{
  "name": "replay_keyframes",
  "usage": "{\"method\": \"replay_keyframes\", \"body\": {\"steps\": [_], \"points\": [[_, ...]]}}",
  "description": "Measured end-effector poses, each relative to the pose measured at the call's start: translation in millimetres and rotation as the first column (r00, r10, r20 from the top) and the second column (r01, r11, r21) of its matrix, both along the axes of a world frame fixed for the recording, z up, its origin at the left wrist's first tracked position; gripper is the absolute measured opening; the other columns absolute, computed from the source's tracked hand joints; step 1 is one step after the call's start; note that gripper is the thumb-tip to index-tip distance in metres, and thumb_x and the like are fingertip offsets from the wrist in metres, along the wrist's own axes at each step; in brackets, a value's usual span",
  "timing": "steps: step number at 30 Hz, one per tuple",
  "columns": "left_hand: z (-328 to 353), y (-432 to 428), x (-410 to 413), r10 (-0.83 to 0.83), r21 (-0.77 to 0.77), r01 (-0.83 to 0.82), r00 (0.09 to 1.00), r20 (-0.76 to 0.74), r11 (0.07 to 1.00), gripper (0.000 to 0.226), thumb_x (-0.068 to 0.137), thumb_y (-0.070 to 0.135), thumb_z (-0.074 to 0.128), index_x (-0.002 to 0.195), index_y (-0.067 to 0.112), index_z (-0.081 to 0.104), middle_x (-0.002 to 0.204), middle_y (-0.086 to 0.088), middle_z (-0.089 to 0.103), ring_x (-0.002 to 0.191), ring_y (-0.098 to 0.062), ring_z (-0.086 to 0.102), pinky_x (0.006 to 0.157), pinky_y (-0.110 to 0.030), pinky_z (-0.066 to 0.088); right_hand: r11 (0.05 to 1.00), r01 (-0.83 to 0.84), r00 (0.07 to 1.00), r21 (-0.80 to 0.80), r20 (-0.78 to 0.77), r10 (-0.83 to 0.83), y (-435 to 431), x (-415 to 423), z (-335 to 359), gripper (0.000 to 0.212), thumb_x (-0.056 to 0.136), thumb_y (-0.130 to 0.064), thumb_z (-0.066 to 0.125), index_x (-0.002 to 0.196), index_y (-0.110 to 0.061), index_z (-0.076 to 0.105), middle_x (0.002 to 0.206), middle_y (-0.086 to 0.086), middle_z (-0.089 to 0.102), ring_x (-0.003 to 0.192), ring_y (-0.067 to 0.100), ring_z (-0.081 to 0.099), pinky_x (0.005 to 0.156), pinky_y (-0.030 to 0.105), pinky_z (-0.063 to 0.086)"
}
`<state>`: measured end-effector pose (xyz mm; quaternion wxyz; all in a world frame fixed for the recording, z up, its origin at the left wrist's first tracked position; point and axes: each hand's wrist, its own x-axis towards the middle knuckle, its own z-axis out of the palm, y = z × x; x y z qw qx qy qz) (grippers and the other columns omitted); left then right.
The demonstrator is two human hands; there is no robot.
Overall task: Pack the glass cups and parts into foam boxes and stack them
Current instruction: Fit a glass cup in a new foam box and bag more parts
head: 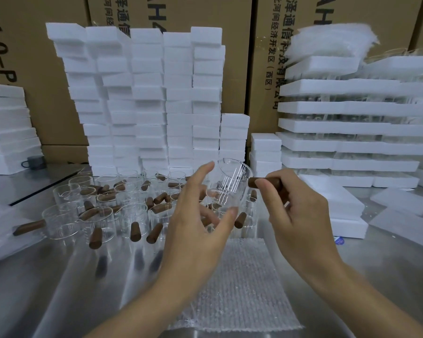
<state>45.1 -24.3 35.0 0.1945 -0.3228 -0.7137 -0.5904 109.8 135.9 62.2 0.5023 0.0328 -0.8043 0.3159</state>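
My right hand grips the brown wooden handle of a clear glass cup, which is tilted in the air above the table. My left hand is spread beside the cup with straight fingers, its fingertips at the glass wall. Several more glass cups with wooden handles stand crowded on the metal table to the left. A sheet of bubble wrap lies flat below my hands. Closed foam boxes are stacked high behind the cups.
Foam trays holding glassware are stacked at the right, with loose foam pieces in front. More foam slabs sit at the left. A grey mug stands by them. Cardboard cartons form the back wall.
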Motion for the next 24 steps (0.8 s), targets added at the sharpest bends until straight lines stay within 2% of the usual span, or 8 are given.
{"method": "replay_keyframes", "body": {"steps": [4,9,13,15,17,19,21,24], "points": [[1.8,-3.7,-4.4,0.014,-0.067,-0.016,0.999,-0.037,0.998,0.082,0.087,0.059,0.076,0.148,0.08,0.025,0.118,0.037,0.054,0.077,-0.01,0.07,0.07,-0.02,0.052,0.995,0.044,0.999,0.084,0.004,-0.045,2.4,-0.4,-1.8,0.02,0.105,-0.053,0.051,0.093,-0.039,0.058,0.087,-0.027,0.066,0.079,-0.002,0.065,0.062,0.014,0.041],[0.0,-4.9,-9.5,-0.017,-0.033,0.018,1.0,0.007,0.999,0.081,0.073,0.072,0.078,0.141,0.077,0.035,0.114,0.032,0.062,0.072,-0.011,0.073,0.07,-0.023,0.052,0.999,-0.05,0.999,0.017,-0.017,0.05,0.4,1.5,0.3,0.022,0.102,-0.05,0.056,0.092,-0.032,0.063,0.085,-0.023,0.066,0.072,-0.005,0.066,0.061,0.01,0.04],[-1.6,-0.6,-10.4,-0.12,0.099,0.107,0.982,0.143,0.989,0.078,0.069,0.062,0.089,0.134,0.068,0.045,0.107,0.019,0.072,0.072,-0.026,0.073,0.071,-0.039,0.064,0.976,-0.196,0.981,-0.09,-0.03,0.194,-3.9,3.5,1.7,0.025,0.1,-0.051,0.055,0.106,-0.03,0.069,0.091,-0.012,0.07,0.077,0.003,0.069,0.057,0.019,0.046],[0.3,0.5,-10.0,-0.213,0.179,0.176,0.953,0.214,0.968,0.078,0.069,0.055,0.092,0.134,0.056,0.049,0.105,0.005,0.078,0.074,-0.036,0.074,0.067,-0.039,0.064,0.966,-0.223,0.975,-0.131,-0.017,0.222,-4.4,3.2,-0.7,0.033,0.097,-0.055,0.055,0.115,-0.029,0.067,0.102,-0.01,0.068,0.093,0.009,0.068,0.065,0.016,0.049],[3.7,0.0,-8.6,-0.281,0.221,0.228,0.926,0.253,0.948,0.075,0.073,0.057,0.091,0.134,0.05,0.048,0.104,0.001,0.081,0.07,-0.024,0.076,0.061,-0.024,0.057,0.964,-0.233,0.969,-0.127,0.057,0.242,-3.8,2.2,-3.4,0.045,0.095,-0.06,0.053,0.129,-0.032,0.062,0.121,-0.013,0.065,0.112,0.013,0.063,0.08,0.019,0.052],[6.8,-0.3,-7.5,-0.315,0.235,0.251,0.904,0.291,0.939,0.069,0.075,0.067,0.087,0.13,0.053,0.048,0.104,0.003,0.082,0.068,-0.015,0.073,0.059,-0.021,0.053,0.953,-0.278,0.949,-0.118,0.124,0.292,-2.3,1.6,-5.9,0.052,0.095,-0.06,0.055,0.141,-0.036,0.055,0.134,-0.015,0.061,0.125,0.012,0.059,0.093,0.027,0.053],[8.5,0.1,-7.1,-0.357,0.264,0.276,0.87,0.341,0.924,0.068,0.078,0.068,0.085,0.132,0.052,0.047,0.107,0.004,0.082,0.068,-0.014,0.072,0.059,-0.023,0.052,0.939,-0.319,0.93,-0.126,0.148,0.336,-2.2,1.4,-7.4,0.056,0.095,-0.054,0.062,0.147,-0.038,0.051,0.139,-0.018,0.061,0.132,0.01,0.057,0.1,0.035,0.052],[10.2,0.5,-7.1,-0.43,0.31,0.323,0.812,0.394,0.894,0.067,0.078,0.057,0.081,0.134,0.052,0.045,0.115,0.002,0.082,0.07,-0.014,0.073,0.057,-0.023,0.054,0.934,-0.324,0.929,-0.148,0.137,0.344,-3.6,0.2,-8.0,0.059,0.094,-0.041,0.075,0.148,-0.038,0.05,0.136,-0.022,0.064,0.133,0.005,0.058,0.106,0.037,0.052]]}}
